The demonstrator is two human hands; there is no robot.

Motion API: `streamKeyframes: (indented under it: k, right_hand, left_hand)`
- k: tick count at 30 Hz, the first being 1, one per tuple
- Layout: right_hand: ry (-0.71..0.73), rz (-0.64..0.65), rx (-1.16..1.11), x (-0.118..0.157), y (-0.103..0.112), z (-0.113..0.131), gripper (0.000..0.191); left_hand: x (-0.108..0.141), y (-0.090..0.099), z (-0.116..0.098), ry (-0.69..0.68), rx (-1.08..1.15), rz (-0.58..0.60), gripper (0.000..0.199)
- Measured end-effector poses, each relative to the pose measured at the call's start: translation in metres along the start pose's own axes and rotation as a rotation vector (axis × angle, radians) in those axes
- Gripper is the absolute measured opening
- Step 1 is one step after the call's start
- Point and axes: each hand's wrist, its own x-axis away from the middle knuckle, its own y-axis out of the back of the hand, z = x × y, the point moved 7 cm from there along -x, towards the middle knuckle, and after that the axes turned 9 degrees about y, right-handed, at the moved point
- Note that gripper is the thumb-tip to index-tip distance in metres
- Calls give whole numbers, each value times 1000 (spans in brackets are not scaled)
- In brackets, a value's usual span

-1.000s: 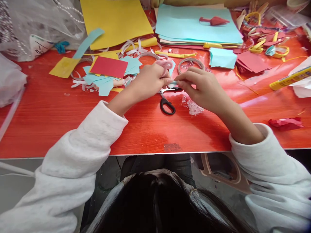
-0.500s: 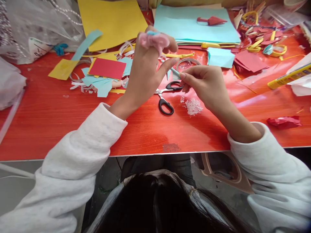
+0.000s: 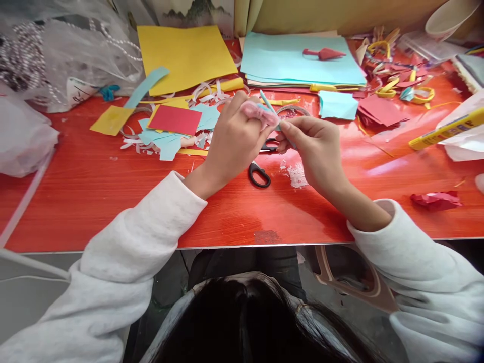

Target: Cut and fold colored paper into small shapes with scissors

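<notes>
A thin light-blue paper piece (image 3: 268,103) is pinched between thumb and fingers of my right hand (image 3: 317,143). Close against it, my left hand (image 3: 238,138) has its fingers bent and its thumb and fingertips meeting at the blue piece. A fuzzy pink item (image 3: 259,113) lies over the fingers of my left hand, with a bit of blue at its top. Beneath both hands, black-handled scissors (image 3: 259,175) rest on the red table, their blades hidden. Pale shreds (image 3: 297,175) lie just below my right hand.
Yellow sheets (image 3: 185,60) and a light-blue stack (image 3: 298,58) lie at the back. Paper scraps (image 3: 176,119) spread at the left, more strips (image 3: 401,80) at the right. A yellow glue tube (image 3: 448,128) and crumpled red paper (image 3: 436,200) are on the right. Plastic bags (image 3: 22,131) stand far left.
My left hand has come down and right to meet my right hand, and its raised fingers have bent. The blue piece now points up between the hands. The view has tilted slightly upward.
</notes>
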Motion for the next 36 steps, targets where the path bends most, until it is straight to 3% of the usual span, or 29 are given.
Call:
streamKeyframes:
  k: [8,14,20,30,36]
  right_hand:
    - [57,-73,93,2,2,5,28]
    - [80,-95,130,6,0,12,26]
    - [99,-89,190,8,0,13,26]
    - [110,-87,191,7,1,11,24]
    - [89,-70,176,6,0,12,22]
  left_hand:
    - [0,-6,2,72,98,75,31]
    - [1,-8,3,85,123,30,27]
    - [0,-10,2,64,108,25,22]
    - [-1,-13,6,171,208,145,20]
    - [-1,-12,6,185,222,147,19]
